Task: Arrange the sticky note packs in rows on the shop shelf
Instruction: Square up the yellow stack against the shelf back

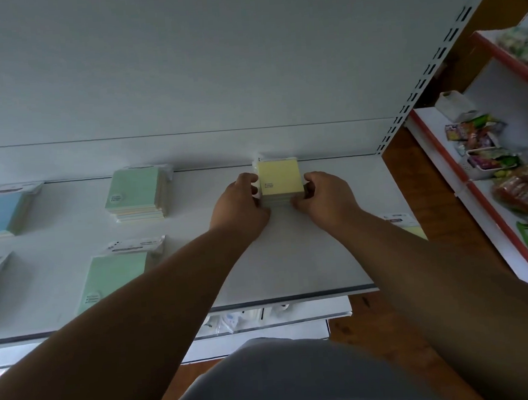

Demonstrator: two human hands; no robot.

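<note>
At shelf (323, 258) back: both hands grip yellow pack stack (280, 180), left hand (241, 204), right hand (325, 195); label print unreadable.

Yellow pack stack (280, 180) flat at shelf (322, 252) back; green stacks (137, 193) left.

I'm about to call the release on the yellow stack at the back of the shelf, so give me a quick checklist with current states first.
1. Yellow stack sits down on the shelf: ok, it appears to rest on it.
2. Pushed back to the rear panel: ok, its far edge reaches the back line.
3. In row with the back green stack: ok, both lie along the back edge.
4. Both hands on it: ok, left hand and right hand grip opposite sides, fingers curled on the stack.
5. Packs squared within the stack: cannot tell, hands hide the sides.
6. Front row slot before it filled: not ok, bare shelf; a yellow pack lies at the right edge.
</note>
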